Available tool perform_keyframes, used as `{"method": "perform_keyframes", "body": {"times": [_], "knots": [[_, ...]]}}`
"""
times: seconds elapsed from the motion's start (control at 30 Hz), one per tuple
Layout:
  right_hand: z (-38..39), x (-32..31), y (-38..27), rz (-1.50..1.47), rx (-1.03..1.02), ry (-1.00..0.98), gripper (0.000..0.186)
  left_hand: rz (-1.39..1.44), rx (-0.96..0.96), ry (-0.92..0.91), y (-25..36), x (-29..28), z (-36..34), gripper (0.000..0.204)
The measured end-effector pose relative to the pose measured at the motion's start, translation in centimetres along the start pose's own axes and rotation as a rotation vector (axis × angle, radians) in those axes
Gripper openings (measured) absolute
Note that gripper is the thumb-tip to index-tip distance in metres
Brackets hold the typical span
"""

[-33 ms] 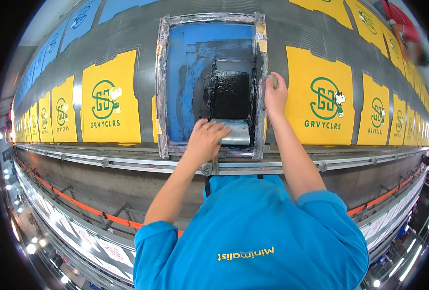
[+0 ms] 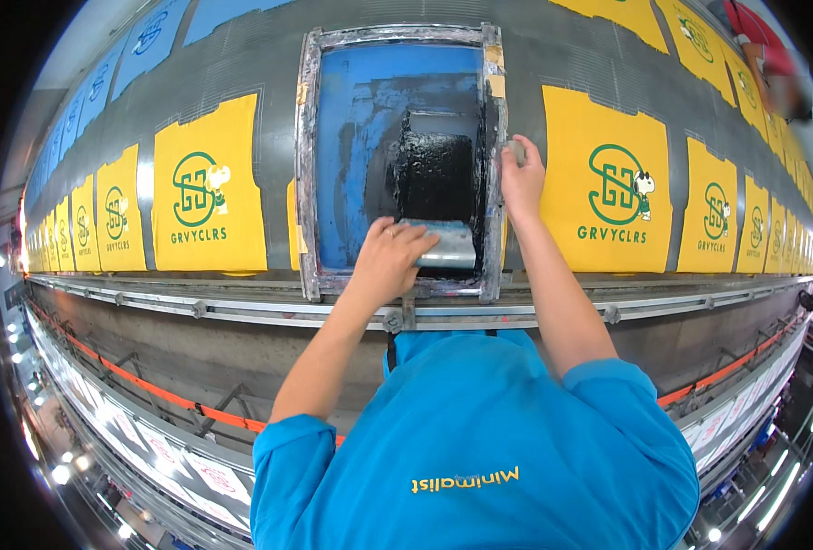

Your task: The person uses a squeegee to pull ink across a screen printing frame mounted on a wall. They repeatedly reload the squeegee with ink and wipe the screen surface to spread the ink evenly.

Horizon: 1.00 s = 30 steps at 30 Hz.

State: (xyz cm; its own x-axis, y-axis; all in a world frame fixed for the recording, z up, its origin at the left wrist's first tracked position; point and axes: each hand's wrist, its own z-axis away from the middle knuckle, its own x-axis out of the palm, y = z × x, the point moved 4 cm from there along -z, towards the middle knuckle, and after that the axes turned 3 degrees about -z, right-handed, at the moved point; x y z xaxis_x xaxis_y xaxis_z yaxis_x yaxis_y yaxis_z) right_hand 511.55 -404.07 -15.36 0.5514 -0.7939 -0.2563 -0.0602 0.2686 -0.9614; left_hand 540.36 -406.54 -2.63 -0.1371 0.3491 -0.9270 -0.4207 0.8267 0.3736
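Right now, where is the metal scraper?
In the head view, the metal scraper is in the left hand, at the lower right inside the frame, just below the large black ink patch.

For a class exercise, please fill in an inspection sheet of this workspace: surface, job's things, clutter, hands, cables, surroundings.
Surface: long dark-grey flat table, bearing flat yellow printed fabric pieces and blue printed fabric pieces.
Job's things: rectangular ink-stained frame with blue mesh; glossy black ink; silver metal squeegee.
Clutter: yellowish tape patches on the frame.
Hands: left hand holds the squeegee; right hand grips a small greyish piece beside the frame's right rail.
Cables: nothing seen.
Surroundings: long silver metal rail, orange strip, person in red.
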Motion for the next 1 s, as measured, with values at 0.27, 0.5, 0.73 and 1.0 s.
{"method": "perform_keyframes", "body": {"times": [0.27, 0.5, 0.73, 1.0], "knots": [[0.0, 1.2, -1.4, 0.137, 0.048, -0.028, 0.044, 0.025, 0.084, 0.1, -8.1, -3.7, -15.1, 0.035], [-1.6, 1.2, -9.6, 0.291, -0.489, 0.025, 0.041, 0.009, -0.07, -0.154, -12.1, -3.2, -20.9, 0.028], [-4.2, 8.9, -12.5, 0.706, -0.638, -0.626, 0.022, -0.072, -0.166, -0.132, -12.3, -2.6, -21.3, 0.022], [10.4, 3.8, -8.1, 0.554, -0.829, -0.458, 0.01, -0.01, -0.1, -0.014, -5.6, 1.6, -7.3, 0.042]]}}
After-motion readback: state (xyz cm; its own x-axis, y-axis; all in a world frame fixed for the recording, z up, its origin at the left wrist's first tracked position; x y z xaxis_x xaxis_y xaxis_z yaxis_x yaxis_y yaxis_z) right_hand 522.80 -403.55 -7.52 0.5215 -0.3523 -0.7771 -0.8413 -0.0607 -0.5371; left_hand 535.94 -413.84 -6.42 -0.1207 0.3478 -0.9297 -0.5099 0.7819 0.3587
